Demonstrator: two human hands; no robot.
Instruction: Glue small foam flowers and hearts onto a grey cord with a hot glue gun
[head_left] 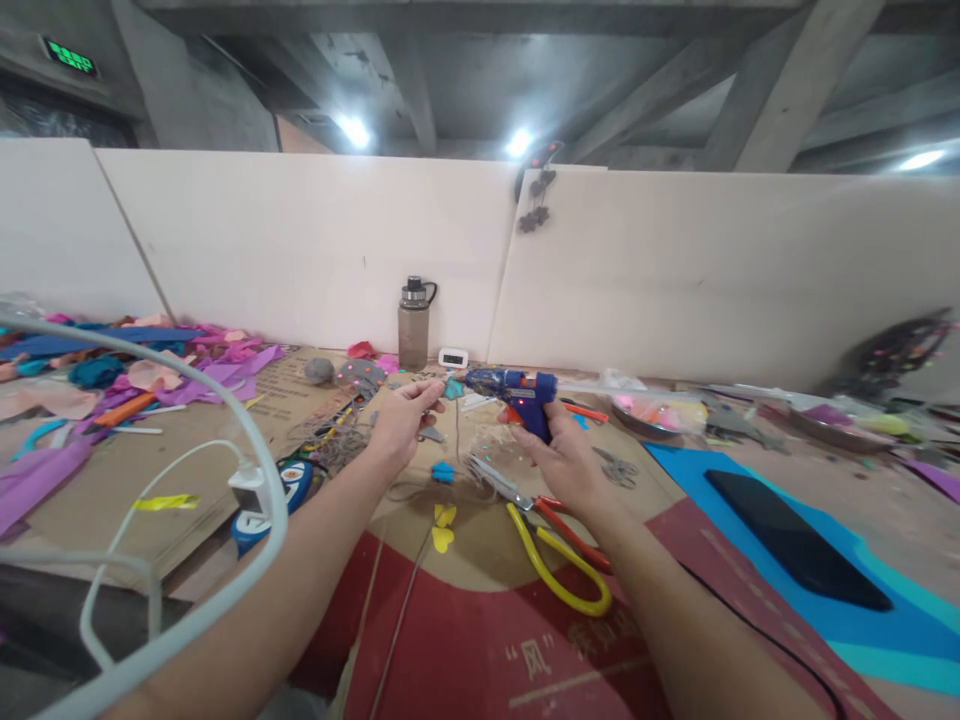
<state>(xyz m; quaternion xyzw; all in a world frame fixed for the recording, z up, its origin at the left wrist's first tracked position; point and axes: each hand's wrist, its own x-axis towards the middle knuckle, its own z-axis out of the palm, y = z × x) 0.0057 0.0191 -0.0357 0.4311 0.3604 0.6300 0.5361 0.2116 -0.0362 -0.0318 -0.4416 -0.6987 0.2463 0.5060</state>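
My right hand (559, 455) is wrapped round the handle of a blue hot glue gun (517, 385), its nozzle pointing left. Between the fingertips of my left hand (405, 425) is a small teal flower-shaped piece (454, 388), right at the nozzle; whether they touch I cannot tell. Below, on the cardboard, lie a blue cut-out piece (442, 472) and yellow petal-like pieces (444, 528) by a thin cord. Scissors (562, 550) with yellow and red handles lie under my right wrist.
A grey bottle (413, 330) and a small white digital display (453, 358) stand at the back. Coloured scraps (150, 370) cover the left side, near a tape measure (274, 505) and a white cable (281, 480). A black phone (795, 535) rests on blue sheets at right.
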